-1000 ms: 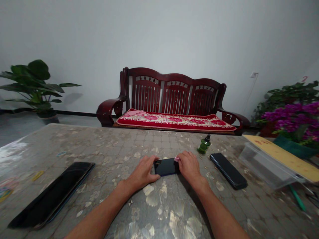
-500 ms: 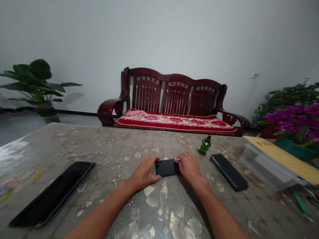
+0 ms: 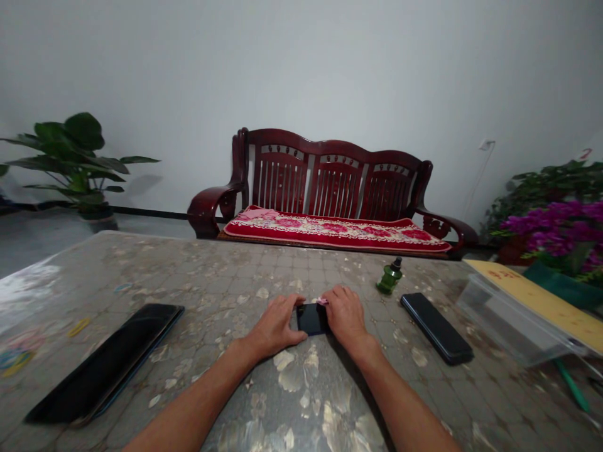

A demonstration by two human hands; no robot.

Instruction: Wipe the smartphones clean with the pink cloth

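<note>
A dark smartphone (image 3: 311,319) lies flat and sideways on the patterned tabletop in front of me. My left hand (image 3: 277,324) grips its left end, thumb at the near edge and fingers at the far edge. Over the right part of the screen rests my right hand (image 3: 346,315), fingers closed on a small pink cloth (image 3: 322,301). Only a bit of the cloth shows past the fingertips; the rest is hidden, as is the phone's right end.
A large black tablet-like slab (image 3: 106,364) lies to the left, near yellow bands (image 3: 78,327). On the right are a green spray bottle (image 3: 389,276), a black case (image 3: 436,328) and a clear plastic box (image 3: 509,320) under a yellow board (image 3: 537,298). A wooden bench (image 3: 325,188) stands beyond the table.
My right hand has slid left across the phone with the pink cloth, covering more of the screen. My left hand keeps its hold. The view has shifted slightly.
</note>
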